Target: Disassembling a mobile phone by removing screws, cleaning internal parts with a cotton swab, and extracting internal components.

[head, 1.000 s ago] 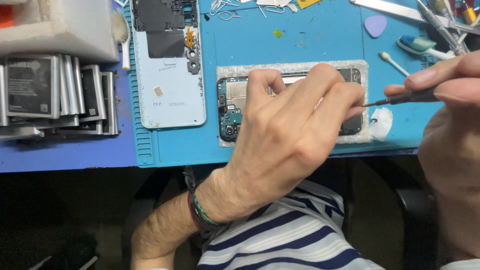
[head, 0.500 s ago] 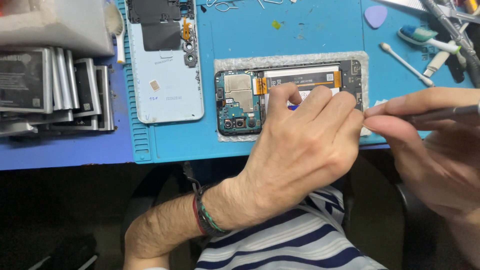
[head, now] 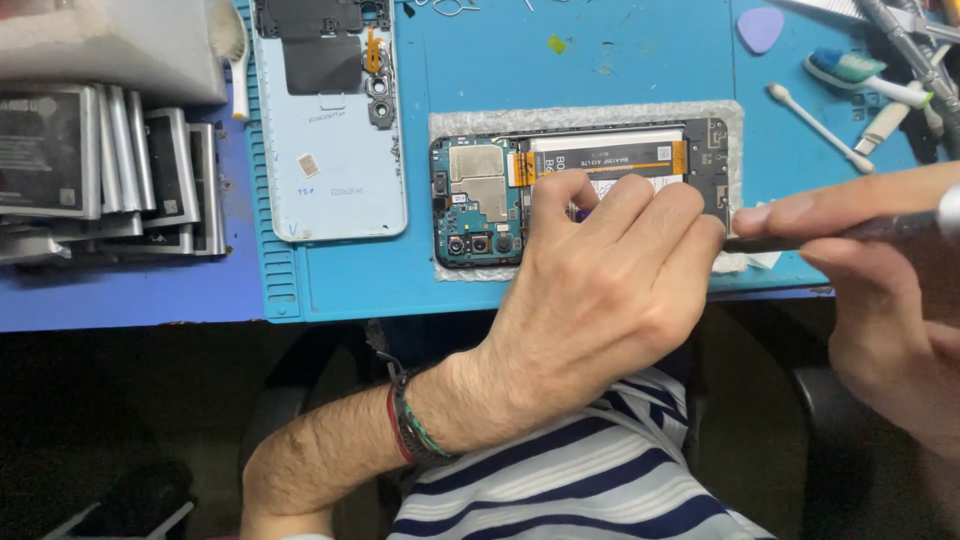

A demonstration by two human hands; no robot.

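An opened phone [head: 490, 200] lies back side up on a grey pad [head: 580, 118], its green circuit board, cameras and white battery exposed. My left hand [head: 600, 290] rests on the phone's lower middle, fingertips pressing on the battery and holding the phone down. My right hand [head: 880, 280] comes in from the right and pinches a thin dark tool [head: 880, 228]. The tool's tip sits at the phone's right end, hidden behind my left fingers.
A pale blue phone back cover [head: 330, 150] lies left of the phone on the blue work mat [head: 600, 60]. Several phone batteries [head: 100, 170] stand stacked at far left. A toothbrush [head: 865, 80], cotton swab [head: 820, 115] and purple pick [head: 760, 28] lie at top right.
My left hand slid down and right off the circuit board, uncovering it. My right hand with the tool dropped lower at the phone's right end. The view shifted slightly.
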